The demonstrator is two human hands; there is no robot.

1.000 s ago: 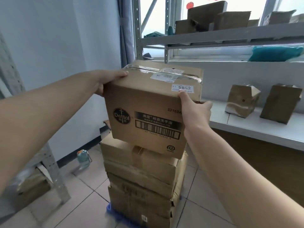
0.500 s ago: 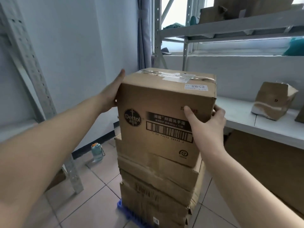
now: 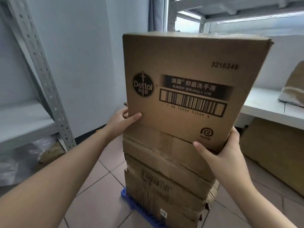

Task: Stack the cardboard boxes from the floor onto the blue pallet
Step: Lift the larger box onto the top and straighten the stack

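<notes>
Two hands grip one Dettol box (image 3: 185, 89) atop three stacked boxes (image 3: 166, 178) on the blue pallet (image 3: 131, 204): left hand (image 3: 122, 122) clasps its lower left corner, right hand (image 3: 225, 155) its lower right.

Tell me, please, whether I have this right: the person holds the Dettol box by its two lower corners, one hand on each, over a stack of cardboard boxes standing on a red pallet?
Not quite: the pallet is blue, not red, as the head view shows at the foot of the stack. The rest stands: the left hand and the right hand each grip a lower corner of the Dettol box.
</notes>
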